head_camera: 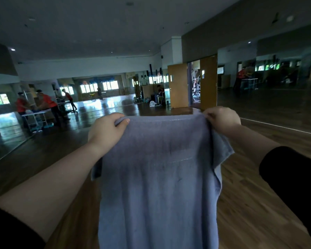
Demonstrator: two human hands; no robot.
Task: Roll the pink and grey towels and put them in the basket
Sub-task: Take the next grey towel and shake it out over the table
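Your forearms reach up mid-frame. Your left hand [106, 129] and right hand [223, 119] each pinch a top corner of the hanging grey towel [156, 177].

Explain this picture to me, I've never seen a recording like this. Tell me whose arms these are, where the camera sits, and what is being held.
There is no machine here. A person wears one wide-angle camera on the head, which looks forward and down, so the two arms reaching into the picture are that person's own. This is the only view.

The left hand and the right hand each grip a top corner of a grey towel. They hold it up, spread between them, so it hangs straight down in front of the camera. It is not rolled yet.

No table shows; below the towel is a wooden floor. Behind it is a large dim hall with wooden doors. The task's other things are out of view.
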